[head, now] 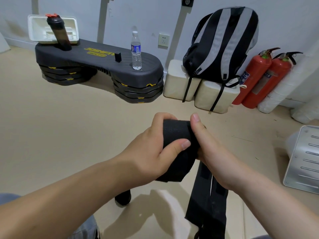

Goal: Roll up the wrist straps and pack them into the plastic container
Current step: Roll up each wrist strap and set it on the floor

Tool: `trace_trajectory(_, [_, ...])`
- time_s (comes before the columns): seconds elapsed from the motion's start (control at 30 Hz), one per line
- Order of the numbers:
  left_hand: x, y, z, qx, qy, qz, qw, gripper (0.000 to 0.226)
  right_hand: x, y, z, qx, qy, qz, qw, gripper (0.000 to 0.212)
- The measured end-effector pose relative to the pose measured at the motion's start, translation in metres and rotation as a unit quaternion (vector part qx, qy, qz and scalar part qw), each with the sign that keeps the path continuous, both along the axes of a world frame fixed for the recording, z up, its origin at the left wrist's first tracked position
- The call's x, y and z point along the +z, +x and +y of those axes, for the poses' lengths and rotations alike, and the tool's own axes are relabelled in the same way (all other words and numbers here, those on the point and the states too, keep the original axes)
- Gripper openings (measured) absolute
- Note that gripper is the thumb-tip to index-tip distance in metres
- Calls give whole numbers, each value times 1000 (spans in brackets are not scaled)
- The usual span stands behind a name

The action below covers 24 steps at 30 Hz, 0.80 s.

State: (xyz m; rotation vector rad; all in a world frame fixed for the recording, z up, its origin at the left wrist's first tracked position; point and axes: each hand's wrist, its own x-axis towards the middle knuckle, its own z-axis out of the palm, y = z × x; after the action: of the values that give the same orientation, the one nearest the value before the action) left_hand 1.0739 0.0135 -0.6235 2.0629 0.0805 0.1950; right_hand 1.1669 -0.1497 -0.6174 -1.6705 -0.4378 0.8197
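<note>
Together left hand (148,152) and right hand (219,152) grip black wrist strap (176,133)

A smooth beige floor (51,118) runs out from under me to a pale grey-white painted wall (138,14) at twelve o'clock. At eleven o'clock I see a long black plastic step platform with yellow lettering (103,62), raised on stacked black risers. A clear plastic water bottle (136,52) stands upright on its right end. A white square wall socket (163,40) sits at twelve. At one o'clock a black backpack with grey stripes (222,45) rests on cream foam blocks (176,81) against the wall. Two red fire extinguishers (259,75) are side by side at two o'clock. A silver slotted metal panel (307,161) lies at three. The light is soft and even.
</note>
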Motion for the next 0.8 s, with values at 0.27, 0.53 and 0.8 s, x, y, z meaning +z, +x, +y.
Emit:
trace_trajectory(0.27, [11,-1,17,-22,133,-88,987,50,3,-4,4,-7,107,35,994,74])
trace_trajectory(0.53, [14,1,12,-29,-187,52,980,49,2,-2,3,-19,178,54,982,29])
trace_trajectory(0.8, [17,9,2,-8,-252,143,957,59,4,4,-4,8,176,-22,984,45])
